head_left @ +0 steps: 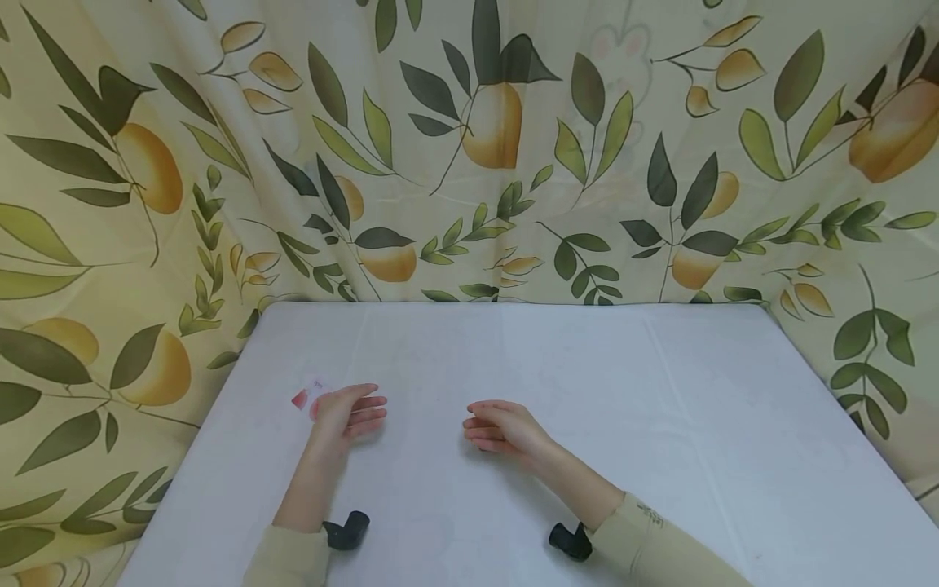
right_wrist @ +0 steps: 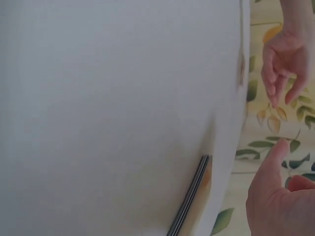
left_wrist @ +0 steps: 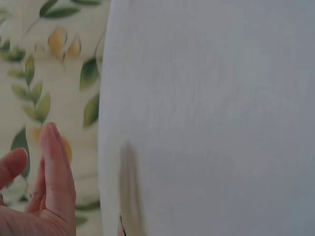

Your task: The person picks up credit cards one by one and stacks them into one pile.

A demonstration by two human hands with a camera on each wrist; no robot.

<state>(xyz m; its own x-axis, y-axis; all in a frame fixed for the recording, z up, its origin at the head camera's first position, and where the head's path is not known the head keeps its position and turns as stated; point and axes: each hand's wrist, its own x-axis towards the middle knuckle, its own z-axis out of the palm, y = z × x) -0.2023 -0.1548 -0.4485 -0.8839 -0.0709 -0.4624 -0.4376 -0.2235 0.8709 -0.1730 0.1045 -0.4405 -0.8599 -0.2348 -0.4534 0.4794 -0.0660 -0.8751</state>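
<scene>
My left hand (head_left: 348, 414) is held over the left part of the white table, fingers extended and thumb apart, with nothing in it. Beside it, partly covered by the hand, lies a small pale piece with red and pink marks (head_left: 300, 399); its kind is unclear. To the right, my right hand (head_left: 508, 430) hovers with loosely bent fingers and holds nothing. The palms roughly face each other across a gap. In the left wrist view the left hand (left_wrist: 51, 196) shows straight fingers. The right wrist view has the right hand (right_wrist: 280, 199) and, opposite, the left hand.
The white-covered table (head_left: 623, 383) spreads out under both hands. Behind and to the left hangs a curtain (head_left: 440, 220) printed with leaves and fruit. Black wrist devices (head_left: 348, 531) sit by both sleeves. A narrow dark striped shape (right_wrist: 189, 196), unclear in kind, shows in the right wrist view.
</scene>
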